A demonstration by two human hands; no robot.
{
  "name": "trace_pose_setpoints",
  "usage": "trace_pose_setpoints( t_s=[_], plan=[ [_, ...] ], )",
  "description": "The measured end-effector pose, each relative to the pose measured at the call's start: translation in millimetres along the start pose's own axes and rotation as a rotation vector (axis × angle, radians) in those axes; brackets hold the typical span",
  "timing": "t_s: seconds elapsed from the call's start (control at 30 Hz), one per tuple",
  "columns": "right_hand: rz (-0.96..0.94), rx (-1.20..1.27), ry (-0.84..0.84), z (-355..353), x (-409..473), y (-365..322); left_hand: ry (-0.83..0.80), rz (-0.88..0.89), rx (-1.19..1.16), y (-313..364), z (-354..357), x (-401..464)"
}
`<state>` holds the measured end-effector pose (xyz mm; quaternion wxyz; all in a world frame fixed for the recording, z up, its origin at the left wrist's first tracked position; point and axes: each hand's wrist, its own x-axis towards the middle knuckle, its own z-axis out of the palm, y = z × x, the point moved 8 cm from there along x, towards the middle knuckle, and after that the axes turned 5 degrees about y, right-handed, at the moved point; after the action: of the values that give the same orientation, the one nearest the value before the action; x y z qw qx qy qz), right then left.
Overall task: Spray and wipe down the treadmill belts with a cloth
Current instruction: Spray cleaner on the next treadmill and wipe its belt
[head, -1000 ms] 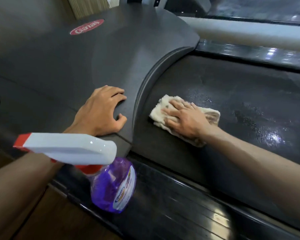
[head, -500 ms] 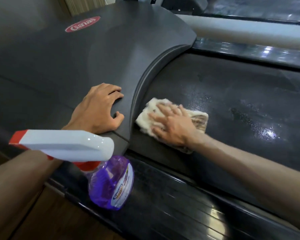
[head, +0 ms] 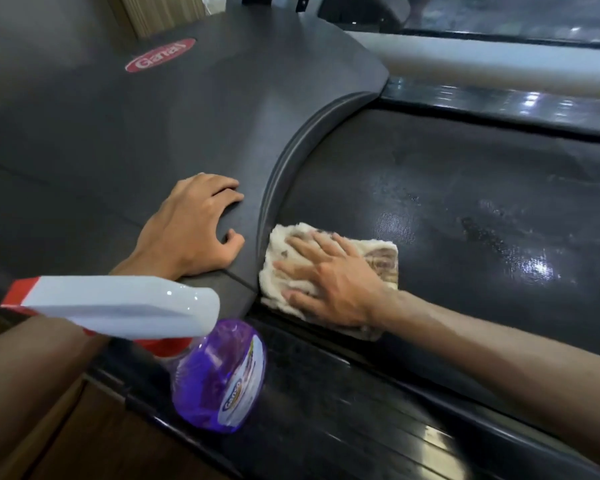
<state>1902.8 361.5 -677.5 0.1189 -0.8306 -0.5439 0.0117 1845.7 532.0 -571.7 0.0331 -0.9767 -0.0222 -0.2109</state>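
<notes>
My right hand (head: 329,278) presses flat, fingers spread, on a soiled cream cloth (head: 381,258) at the near left corner of the black treadmill belt (head: 465,188), right against the curved edge of the motor cover. The belt shines wet to the right of the cloth. My left hand (head: 191,230) rests on the grey motor cover (head: 153,133), fingers loosely bent, holding nothing. A spray bottle (head: 219,375) with purple liquid, a white trigger head and a red nozzle stands on the near side rail, below my left hand and untouched.
A glossy black side rail (head: 361,420) runs along the near edge of the belt, and another rail (head: 499,109) along the far edge. A red oval logo (head: 160,55) marks the cover. Wooden floor (head: 66,438) shows at the lower left.
My right hand has slid the cloth left and toward me, up to the edge of the motor cover. My left hand has stayed on the cover.
</notes>
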Motion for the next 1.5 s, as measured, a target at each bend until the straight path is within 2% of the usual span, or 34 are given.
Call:
trace_pose_setpoints(
  t_s=[0.07,0.1,0.2,0.27,0.33,0.43,0.53,0.63,0.73,0.83,0.93,1.0,1.13,1.17,1.27,1.33,1.5],
  plan=[
    [-0.081,0.030,0.000,-3.2,-22.7,10.9,0.015,0.006,-0.005,0.4,-0.2,0.1],
    [-0.064,0.034,-0.011,-5.7,-25.8,27.8,0.018,0.008,-0.008,0.8,0.1,0.7],
    [0.173,0.004,-0.006,-16.7,-6.3,80.2,0.023,0.014,-0.006,0.5,1.0,0.7],
    [0.276,-0.028,-0.003,-15.3,16.8,80.8,0.026,0.013,-0.004,0.6,0.6,0.5],
    [0.219,-0.042,-0.002,-7.6,25.6,51.7,0.025,0.017,-0.007,1.3,0.9,0.9],
    [-0.017,-0.028,0.030,-2.7,-10.4,6.3,0.033,0.013,-0.013,0.8,0.1,0.7],
    [-0.129,-0.003,0.014,-4.6,-43.8,15.7,0.038,0.012,-0.006,0.4,1.1,-1.3],
    [-0.007,-0.012,-0.032,-7.4,-19.0,44.9,0.022,0.011,-0.003,1.0,1.1,-1.0],
    [0.141,-0.040,-0.037,-5.6,20.3,42.5,0.004,0.008,-0.001,2.6,-0.6,-0.5],
    [0.015,-0.057,0.014,-1.4,15.2,13.3,0.008,0.000,-0.009,2.8,-2.2,-0.8],
    [-0.152,0.008,-0.003,-2.8,-19.1,14.2,0.008,0.006,-0.005,1.9,-1.1,-1.1],
    [-0.118,0.000,-0.024,-7.2,-19.7,39.1,-0.006,0.002,-0.004,1.3,1.0,-0.5],
    [0.179,-0.060,-0.041,-11.7,25.0,66.6,-0.019,-0.002,-0.008,0.6,2.8,-1.3],
    [0.176,-0.077,-0.030,-10.6,29.8,56.3,-0.019,0.001,-0.013,1.1,2.6,-0.7],
    [-0.045,-0.033,0.003,-1.3,6.4,12.7,-0.004,-0.025,-0.086,-2.1,-1.2,0.2],
    [-0.135,-0.002,-0.005,-2.1,-14.2,14.9,0.016,-0.061,-0.182,-5.4,-5.6,1.1],
    [0.032,0.002,-0.056,-16.2,-21.0,75.2,0.005,-0.072,-0.284,-8.2,-22.9,15.7]
  ],
)
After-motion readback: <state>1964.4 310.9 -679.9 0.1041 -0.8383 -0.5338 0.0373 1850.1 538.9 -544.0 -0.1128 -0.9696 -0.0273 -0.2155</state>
